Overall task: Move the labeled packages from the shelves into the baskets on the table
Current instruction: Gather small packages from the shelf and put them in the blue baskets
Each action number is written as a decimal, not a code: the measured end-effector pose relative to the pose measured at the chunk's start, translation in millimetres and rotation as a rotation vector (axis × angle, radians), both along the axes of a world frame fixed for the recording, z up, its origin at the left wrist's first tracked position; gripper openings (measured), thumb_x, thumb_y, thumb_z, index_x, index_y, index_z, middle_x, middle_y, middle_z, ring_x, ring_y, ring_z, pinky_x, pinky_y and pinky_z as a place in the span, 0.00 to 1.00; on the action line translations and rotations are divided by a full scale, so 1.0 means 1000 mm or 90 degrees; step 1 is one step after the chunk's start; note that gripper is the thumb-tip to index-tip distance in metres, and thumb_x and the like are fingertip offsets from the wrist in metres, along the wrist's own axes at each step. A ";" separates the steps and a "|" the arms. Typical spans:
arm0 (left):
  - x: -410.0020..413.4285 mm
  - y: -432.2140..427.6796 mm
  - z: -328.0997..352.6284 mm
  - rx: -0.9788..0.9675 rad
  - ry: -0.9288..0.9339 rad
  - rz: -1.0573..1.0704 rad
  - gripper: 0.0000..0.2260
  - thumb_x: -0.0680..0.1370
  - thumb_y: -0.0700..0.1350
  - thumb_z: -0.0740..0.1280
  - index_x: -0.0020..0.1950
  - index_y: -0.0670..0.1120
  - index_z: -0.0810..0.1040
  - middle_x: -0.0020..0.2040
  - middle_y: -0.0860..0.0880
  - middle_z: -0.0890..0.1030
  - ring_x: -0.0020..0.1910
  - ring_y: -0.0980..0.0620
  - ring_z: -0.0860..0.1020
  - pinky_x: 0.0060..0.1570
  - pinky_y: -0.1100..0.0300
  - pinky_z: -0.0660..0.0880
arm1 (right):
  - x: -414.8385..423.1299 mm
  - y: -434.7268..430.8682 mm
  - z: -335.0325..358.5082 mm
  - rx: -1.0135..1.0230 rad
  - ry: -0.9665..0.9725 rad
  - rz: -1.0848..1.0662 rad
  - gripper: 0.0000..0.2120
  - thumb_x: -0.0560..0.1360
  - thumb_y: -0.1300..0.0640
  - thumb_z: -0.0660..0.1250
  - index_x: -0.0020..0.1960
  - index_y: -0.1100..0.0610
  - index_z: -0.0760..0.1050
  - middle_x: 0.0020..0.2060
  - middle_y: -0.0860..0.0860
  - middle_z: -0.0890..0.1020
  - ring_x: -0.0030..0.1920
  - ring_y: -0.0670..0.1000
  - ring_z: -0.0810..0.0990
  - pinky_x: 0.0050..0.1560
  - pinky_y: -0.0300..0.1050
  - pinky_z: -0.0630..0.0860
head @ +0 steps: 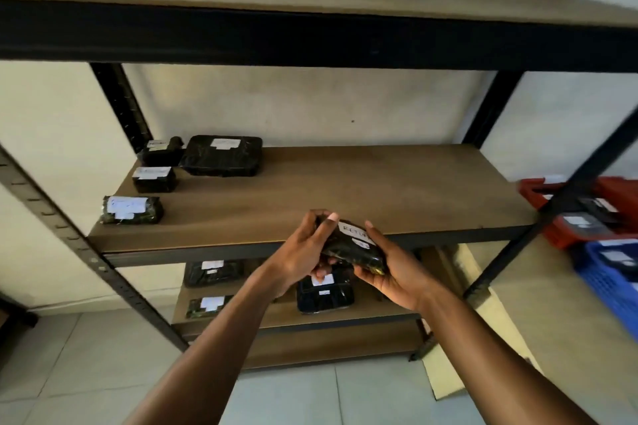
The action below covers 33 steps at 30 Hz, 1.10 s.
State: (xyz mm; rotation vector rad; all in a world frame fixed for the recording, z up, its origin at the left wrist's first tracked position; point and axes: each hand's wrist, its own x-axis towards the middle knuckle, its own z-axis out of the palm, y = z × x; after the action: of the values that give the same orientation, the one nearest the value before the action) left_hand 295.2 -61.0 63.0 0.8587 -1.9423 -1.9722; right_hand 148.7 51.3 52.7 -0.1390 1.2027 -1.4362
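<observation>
Both hands grip one package in the air before the middle shelf: left hand curls round its upper-left end, right hand cups the lower-right end. Its long axis slants down to the right, toward the baskets, so the right hand is nearer.

**Black Wraps, Brown Boards**

The package was glossy black, its label white with dark lettering. The boards were brown and the frame black. A red basket and a blue basket were the only bright colours.
</observation>
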 end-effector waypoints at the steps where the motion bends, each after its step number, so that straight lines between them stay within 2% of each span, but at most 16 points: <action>1: -0.013 0.011 -0.003 0.017 -0.009 -0.016 0.17 0.83 0.61 0.54 0.64 0.52 0.67 0.38 0.44 0.78 0.30 0.52 0.75 0.30 0.59 0.75 | -0.011 0.016 -0.001 0.007 0.018 -0.022 0.18 0.77 0.47 0.68 0.56 0.60 0.80 0.45 0.58 0.86 0.48 0.53 0.84 0.40 0.44 0.83; 4: -0.060 0.043 -0.016 0.070 -0.023 -0.034 0.21 0.82 0.65 0.53 0.65 0.52 0.71 0.38 0.45 0.81 0.31 0.50 0.78 0.34 0.57 0.78 | -0.052 0.070 -0.005 0.030 0.092 -0.111 0.11 0.80 0.49 0.66 0.53 0.57 0.80 0.42 0.54 0.86 0.43 0.51 0.83 0.39 0.45 0.82; 7: -0.121 0.088 -0.031 0.067 -0.067 -0.062 0.17 0.83 0.60 0.55 0.64 0.51 0.71 0.39 0.46 0.82 0.35 0.48 0.80 0.36 0.59 0.79 | -0.108 0.147 -0.015 0.079 0.131 -0.194 0.16 0.79 0.48 0.67 0.58 0.60 0.80 0.44 0.56 0.86 0.42 0.51 0.84 0.35 0.43 0.82; 9: -0.161 0.120 -0.043 0.063 -0.085 -0.098 0.16 0.83 0.58 0.58 0.63 0.50 0.74 0.40 0.47 0.83 0.36 0.49 0.82 0.35 0.59 0.78 | -0.144 0.198 -0.020 0.103 0.130 -0.252 0.16 0.80 0.49 0.66 0.57 0.61 0.79 0.45 0.57 0.86 0.43 0.52 0.83 0.35 0.43 0.82; 13: -0.248 0.198 -0.063 -0.036 -0.102 -0.189 0.11 0.83 0.51 0.62 0.58 0.46 0.77 0.44 0.47 0.83 0.39 0.52 0.82 0.38 0.62 0.77 | -0.212 0.298 -0.024 0.111 0.121 -0.389 0.12 0.81 0.51 0.66 0.55 0.60 0.78 0.45 0.58 0.85 0.44 0.53 0.82 0.35 0.43 0.83; 16: -0.306 0.249 -0.078 -0.092 -0.104 -0.213 0.10 0.82 0.50 0.64 0.55 0.43 0.78 0.42 0.47 0.81 0.37 0.53 0.79 0.36 0.63 0.74 | -0.251 0.355 -0.031 0.115 0.138 -0.463 0.12 0.81 0.51 0.66 0.55 0.59 0.78 0.46 0.57 0.84 0.45 0.53 0.83 0.34 0.44 0.82; 19: -0.353 0.291 -0.091 -0.206 -0.114 -0.235 0.08 0.80 0.54 0.67 0.49 0.51 0.79 0.42 0.52 0.83 0.36 0.55 0.79 0.31 0.66 0.71 | -0.282 0.401 -0.036 0.121 0.160 -0.492 0.13 0.80 0.49 0.67 0.55 0.59 0.79 0.46 0.56 0.86 0.45 0.53 0.84 0.36 0.45 0.81; 22: -0.397 0.325 -0.103 -0.265 -0.093 -0.259 0.06 0.78 0.55 0.69 0.44 0.55 0.78 0.42 0.56 0.81 0.39 0.60 0.78 0.34 0.73 0.67 | -0.314 0.439 -0.043 0.128 0.175 -0.534 0.13 0.79 0.49 0.67 0.52 0.59 0.80 0.42 0.55 0.87 0.43 0.53 0.84 0.42 0.48 0.81; 24: -0.427 0.339 -0.112 -0.277 -0.092 -0.275 0.06 0.77 0.54 0.70 0.45 0.53 0.78 0.44 0.56 0.82 0.39 0.65 0.76 0.36 0.74 0.66 | -0.337 0.457 -0.049 0.131 0.180 -0.556 0.14 0.79 0.48 0.68 0.54 0.59 0.80 0.44 0.56 0.87 0.45 0.54 0.84 0.44 0.49 0.81; 26: -0.464 0.349 -0.124 -0.278 -0.094 -0.280 0.07 0.77 0.53 0.70 0.48 0.52 0.77 0.49 0.54 0.82 0.40 0.62 0.76 0.39 0.70 0.69 | -0.365 0.473 -0.057 0.133 0.173 -0.583 0.15 0.78 0.48 0.69 0.55 0.60 0.80 0.45 0.57 0.87 0.46 0.55 0.85 0.42 0.49 0.82; 28: -0.506 0.355 -0.138 -0.303 -0.090 -0.251 0.09 0.77 0.51 0.71 0.54 0.50 0.76 0.55 0.51 0.79 0.49 0.54 0.78 0.49 0.65 0.72 | -0.396 0.482 -0.066 0.137 0.168 -0.586 0.16 0.77 0.48 0.70 0.56 0.60 0.80 0.46 0.57 0.87 0.46 0.55 0.85 0.41 0.49 0.83; 30: -0.545 0.358 -0.149 -0.316 -0.088 -0.191 0.16 0.77 0.50 0.70 0.62 0.47 0.74 0.61 0.47 0.75 0.61 0.47 0.75 0.61 0.57 0.70 | -0.426 0.485 -0.071 0.153 0.177 -0.567 0.16 0.77 0.48 0.70 0.55 0.61 0.81 0.45 0.57 0.87 0.44 0.54 0.85 0.43 0.50 0.83; 33: -0.606 0.360 -0.163 -0.294 -0.109 -0.097 0.24 0.78 0.51 0.69 0.69 0.43 0.67 0.67 0.43 0.70 0.66 0.43 0.70 0.63 0.53 0.68 | -0.483 0.488 -0.082 0.179 0.170 -0.533 0.17 0.77 0.48 0.70 0.56 0.61 0.81 0.48 0.58 0.87 0.46 0.55 0.86 0.45 0.51 0.82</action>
State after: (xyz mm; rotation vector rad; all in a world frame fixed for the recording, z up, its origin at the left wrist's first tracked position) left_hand -310.8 298.6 -99.6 0.7902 -2.4861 -1.4545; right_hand -334.2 539.5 -29.4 0.4294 1.7872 -1.9718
